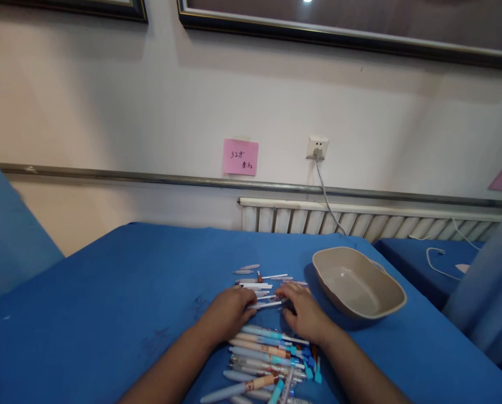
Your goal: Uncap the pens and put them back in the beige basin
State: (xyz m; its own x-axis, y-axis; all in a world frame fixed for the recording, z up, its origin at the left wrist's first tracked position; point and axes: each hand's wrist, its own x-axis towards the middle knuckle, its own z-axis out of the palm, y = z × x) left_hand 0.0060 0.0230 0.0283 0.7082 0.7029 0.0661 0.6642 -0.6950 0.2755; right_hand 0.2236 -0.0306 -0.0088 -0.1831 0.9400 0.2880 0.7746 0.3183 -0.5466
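A heap of pens (261,349) lay on the table (107,314), near the person. Behind it, the left hand (229,312) and right hand (304,314) flanked a cluster of sticks (254,285), which reached farther back. To the right of the cluster (also on the table) sat a basin (354,286). Behind the table's right half ran a radiator (281,220), below a wall rail (175,180).

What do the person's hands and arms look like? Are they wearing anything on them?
The left hand and right hand are bare, without gloves. Both forearms show no sleeves, and no watch or bracelet shows on either wrist. Any ring would be too small to tell.
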